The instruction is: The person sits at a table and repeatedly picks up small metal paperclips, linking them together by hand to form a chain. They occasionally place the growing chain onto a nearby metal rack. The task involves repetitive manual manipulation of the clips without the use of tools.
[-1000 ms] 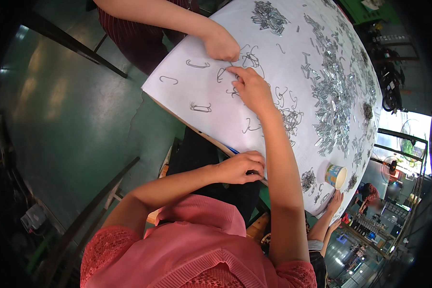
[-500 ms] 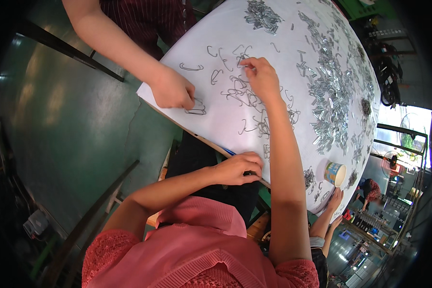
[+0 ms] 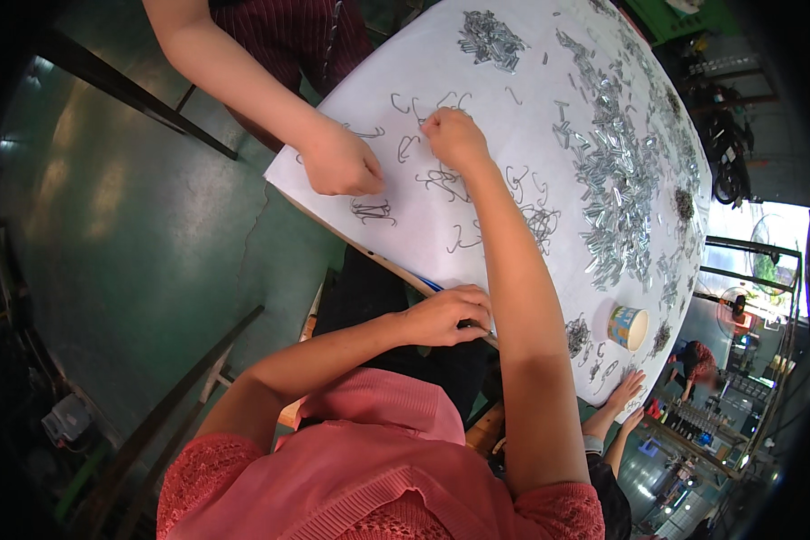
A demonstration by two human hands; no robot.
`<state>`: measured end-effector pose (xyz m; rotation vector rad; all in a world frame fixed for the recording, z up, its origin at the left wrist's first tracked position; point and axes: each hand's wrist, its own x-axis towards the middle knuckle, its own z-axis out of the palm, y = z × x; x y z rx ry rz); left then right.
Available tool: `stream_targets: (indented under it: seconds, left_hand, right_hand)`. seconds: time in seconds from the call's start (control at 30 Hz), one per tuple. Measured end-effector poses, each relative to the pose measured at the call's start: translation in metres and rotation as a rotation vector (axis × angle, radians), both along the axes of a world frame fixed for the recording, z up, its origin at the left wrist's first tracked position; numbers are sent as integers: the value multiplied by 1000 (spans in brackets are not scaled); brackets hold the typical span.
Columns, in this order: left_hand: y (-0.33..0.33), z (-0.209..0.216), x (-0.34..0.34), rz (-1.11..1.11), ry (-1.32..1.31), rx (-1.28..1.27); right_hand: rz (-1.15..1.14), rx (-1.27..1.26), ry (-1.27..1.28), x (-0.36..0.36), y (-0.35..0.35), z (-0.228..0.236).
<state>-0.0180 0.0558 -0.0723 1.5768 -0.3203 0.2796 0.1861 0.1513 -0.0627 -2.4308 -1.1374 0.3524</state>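
My right hand (image 3: 456,139) reaches over the white-covered table, its fingers pinched together among bent wire hooks (image 3: 408,147). Whatever it may hold is hidden under the fingertips. At the near table edge rests my left hand (image 3: 445,317), fingers curled toward the thumb. I cannot make out anything in its grip. More wire hooks (image 3: 540,220) lie tangled beside my right forearm. A co-worker's closed hand (image 3: 344,164) hovers at the left, just above a small row of hooks (image 3: 373,211).
Short shiny metal tubes (image 3: 616,184) spread across the right of the table (image 3: 414,247), with another heap (image 3: 490,40) at the far side. A paper cup (image 3: 627,328) lies near the right edge. Another person's hands (image 3: 625,391) rest beyond it.
My right hand has moved left and slightly nearer, its fingers closing. The co-worker's hand has lifted off the row of hooks, moving up and right. My left hand stays in place.
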Motion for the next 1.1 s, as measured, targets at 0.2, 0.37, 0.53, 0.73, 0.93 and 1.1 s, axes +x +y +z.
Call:
stream_targets:
  seconds: [0.2,0.37,0.53,0.73,0.93,1.1]
  left_hand:
    - [-5,-4,-1,-1,10,-2]
    - [-3,-1,-2,16,9,44]
    - [-2,11,-2,80,-37,65]
    - [-1,5,-4,9,28,84]
    - [-1,5,-4,-11,45,65]
    - [-5,3,0,2,-4,71]
  right_hand:
    - [-230,278,528,9,-32,10]
    - [-90,179,136,-2,-28,12]
    - [-59,-42,-110,-14,-2,13]
    - [58,36,151,10,-12,8]
    - [-299,434,893,21,-71,32]
    - [-422,718,1077,18,-149,34]
